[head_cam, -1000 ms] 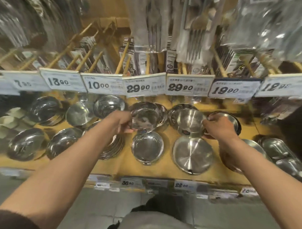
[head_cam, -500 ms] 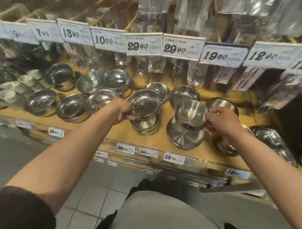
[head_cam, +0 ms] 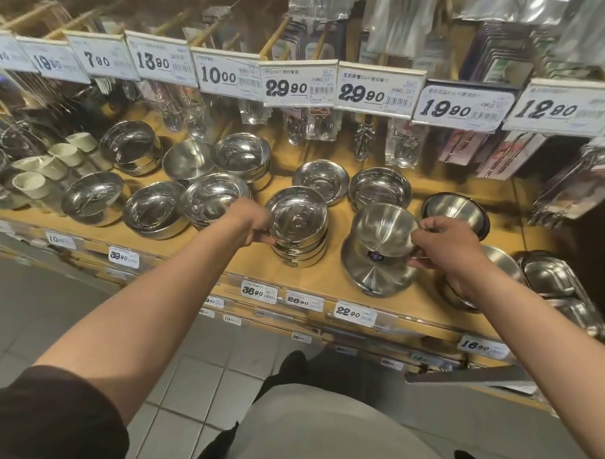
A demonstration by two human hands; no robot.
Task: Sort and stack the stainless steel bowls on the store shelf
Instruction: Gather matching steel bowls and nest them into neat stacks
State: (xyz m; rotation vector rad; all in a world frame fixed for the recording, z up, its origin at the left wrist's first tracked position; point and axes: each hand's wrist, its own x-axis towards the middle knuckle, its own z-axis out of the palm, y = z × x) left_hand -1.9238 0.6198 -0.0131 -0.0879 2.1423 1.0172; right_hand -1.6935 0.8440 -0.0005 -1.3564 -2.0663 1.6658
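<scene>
Stacking is underway: left hand is gripping the top bowl on its pile while right hand is pinching a tilted bowl over the wide pan, likely needing a matching pile next.

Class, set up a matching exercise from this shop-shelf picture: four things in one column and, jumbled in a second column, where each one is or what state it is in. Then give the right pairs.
Things
1. left hand
2. right hand
3. cream cups
4. 19.90 price tag

Places or states
A. far left of the shelf
B. gripping the top bowl of a stack
C. hanging above the shelf
D. holding a tilted bowl over a wide bowl

Pairs: 1-B, 2-D, 3-A, 4-C
</scene>
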